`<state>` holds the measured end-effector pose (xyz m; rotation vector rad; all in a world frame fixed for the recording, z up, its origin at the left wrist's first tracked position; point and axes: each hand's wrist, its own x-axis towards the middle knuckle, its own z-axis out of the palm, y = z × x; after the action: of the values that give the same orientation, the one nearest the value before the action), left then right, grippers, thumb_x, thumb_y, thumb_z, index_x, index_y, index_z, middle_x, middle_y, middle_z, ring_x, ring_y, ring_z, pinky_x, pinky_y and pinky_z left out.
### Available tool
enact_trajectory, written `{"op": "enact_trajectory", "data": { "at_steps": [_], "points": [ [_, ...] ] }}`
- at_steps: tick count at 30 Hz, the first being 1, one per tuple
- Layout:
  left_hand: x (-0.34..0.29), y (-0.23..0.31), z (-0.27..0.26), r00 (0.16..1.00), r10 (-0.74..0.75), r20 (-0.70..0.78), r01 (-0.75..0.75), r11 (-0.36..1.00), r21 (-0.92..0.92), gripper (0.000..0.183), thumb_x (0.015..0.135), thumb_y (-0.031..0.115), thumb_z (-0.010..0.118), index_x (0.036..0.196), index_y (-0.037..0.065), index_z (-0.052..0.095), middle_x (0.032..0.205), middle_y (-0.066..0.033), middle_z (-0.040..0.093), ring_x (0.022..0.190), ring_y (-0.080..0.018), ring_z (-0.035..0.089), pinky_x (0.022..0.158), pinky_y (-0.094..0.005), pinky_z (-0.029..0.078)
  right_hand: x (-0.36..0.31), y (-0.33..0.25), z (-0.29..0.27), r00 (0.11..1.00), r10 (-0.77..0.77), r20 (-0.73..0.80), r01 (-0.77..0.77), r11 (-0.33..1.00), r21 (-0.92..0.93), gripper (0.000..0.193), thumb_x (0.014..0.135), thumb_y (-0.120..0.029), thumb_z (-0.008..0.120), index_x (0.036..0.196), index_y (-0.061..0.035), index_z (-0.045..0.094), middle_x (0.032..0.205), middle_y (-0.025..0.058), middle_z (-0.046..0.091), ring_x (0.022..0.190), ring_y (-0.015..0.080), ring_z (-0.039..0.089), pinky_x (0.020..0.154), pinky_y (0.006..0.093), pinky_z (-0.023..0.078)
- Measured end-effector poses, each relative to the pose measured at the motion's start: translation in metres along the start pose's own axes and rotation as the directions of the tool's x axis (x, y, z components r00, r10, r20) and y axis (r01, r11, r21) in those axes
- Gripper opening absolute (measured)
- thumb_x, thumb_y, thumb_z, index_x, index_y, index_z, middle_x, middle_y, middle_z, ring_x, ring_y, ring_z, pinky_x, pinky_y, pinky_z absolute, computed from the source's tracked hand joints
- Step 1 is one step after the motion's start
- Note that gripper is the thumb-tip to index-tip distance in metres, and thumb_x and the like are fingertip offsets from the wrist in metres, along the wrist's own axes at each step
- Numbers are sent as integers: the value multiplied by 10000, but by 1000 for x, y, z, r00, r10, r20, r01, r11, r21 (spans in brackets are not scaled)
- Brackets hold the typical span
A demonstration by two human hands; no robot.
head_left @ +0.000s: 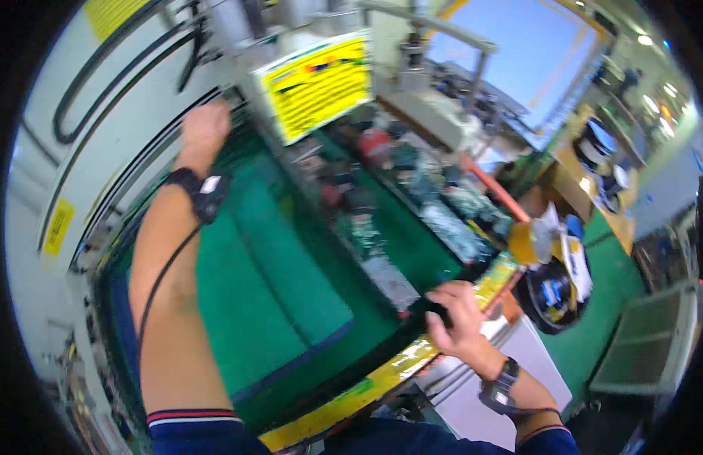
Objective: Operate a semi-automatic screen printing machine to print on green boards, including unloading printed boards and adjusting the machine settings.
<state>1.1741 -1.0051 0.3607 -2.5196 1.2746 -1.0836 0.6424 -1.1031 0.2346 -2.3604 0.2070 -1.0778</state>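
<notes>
My left hand (206, 125) reaches far forward to the upper left, closed, beside the black-edged rail of a white machine panel (124, 144). Its fingertips are blurred, and what they hold, if anything, is hidden. Below that arm lies a green flat board (275, 280) with a dark blue edge, inside the machine's green bed (397, 262). At the machine's near edge, my right hand (459, 317) curls its fingers round a black part (436, 309), next to the worn yellow-striped front rail (401, 362). Both wrists carry black strapped devices with cables.
Metal bars with blurred fittings (385, 280) cross the bed. A yellow sign (317, 85) hangs above it. Right of the rail stand a black bin (552, 299) with assorted items, an orange-red bar (497, 189) and a white-framed panel (647, 341).
</notes>
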Motion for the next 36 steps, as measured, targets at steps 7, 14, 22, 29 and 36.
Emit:
{"op": "enact_trajectory", "data": {
  "at_steps": [7, 14, 22, 29, 36],
  "points": [
    [-3, -36, -9, 997, 0, 71, -6, 997, 82, 204, 890, 160, 470, 897, 33, 629, 780, -205, 689, 748, -370, 692, 639, -488, 545, 1, -8, 2, 996, -84, 30, 82, 995, 55, 287, 721, -62, 670, 991, 21, 621, 914, 166, 593, 811, 335, 583, 716, 413, 479],
    [-5, -15, -29, 955, 231, 185, -216, 971, -102, 291, 967, 343, 513, 1020, 62, 569, 715, -208, 654, 711, -408, 649, 640, -519, 506, 8, -8, 4, 998, -53, 39, 52, 998, 26, 302, 728, -61, 678, 1016, 2, 613, 956, 173, 591, 844, 337, 578, 732, 405, 469],
    [-51, -10, -74, 989, 145, 22, -137, 968, -212, 236, 933, 246, 559, 854, 28, 604, 722, -229, 635, 697, -412, 637, 610, -511, 494, 10, -11, -5, 1000, -3, 11, 3, 1000, 11, 322, 716, -46, 675, 1028, -6, 604, 962, 175, 585, 855, 344, 567, 739, 420, 458],
    [-113, 77, -168, 971, 224, -81, -233, 824, -517, 224, 951, 174, 546, 1100, 39, 644, 942, -185, 683, 798, -375, 665, 673, -459, 545, 9, -12, -2, 1000, -15, 22, 15, 1000, 12, 331, 725, -50, 683, 1042, -12, 597, 977, 176, 576, 876, 347, 558, 749, 412, 453],
    [-103, 90, -168, 971, 226, 74, -184, 910, -372, 245, 937, 167, 552, 1130, 41, 637, 882, -180, 682, 743, -381, 655, 640, -467, 533, 8, -15, -2, 1000, -12, -11, 13, 1000, 20, 323, 736, -54, 678, 1045, -14, 596, 987, 174, 575, 891, 348, 559, 768, 416, 460]
  ]
}}
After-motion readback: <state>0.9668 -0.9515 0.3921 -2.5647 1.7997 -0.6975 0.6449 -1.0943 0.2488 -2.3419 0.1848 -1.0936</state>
